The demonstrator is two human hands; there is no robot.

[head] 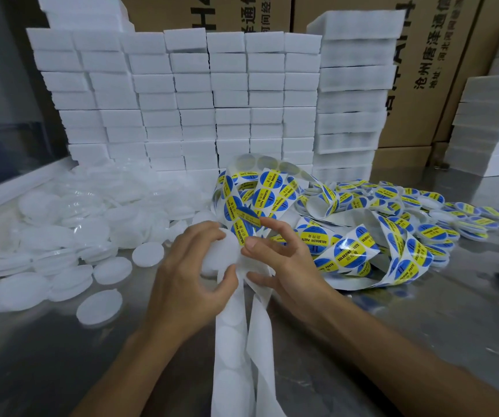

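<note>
Many white blocks stack at the far side, and the label strip sprawls to the right. Near centre, the left hand curls round a white lid, probably light and stiff, by its rim. The right hand pinches a flimsy, tacky-looking sticker by its edge, just above the lid.

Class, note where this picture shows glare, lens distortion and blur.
Head view: glare streaks the glossy sticker strip and the metal table; the wide lens bows the stacks of white boxes outward toward the edges; the white lid in the left hand looks soft, slightly blurred.
</note>
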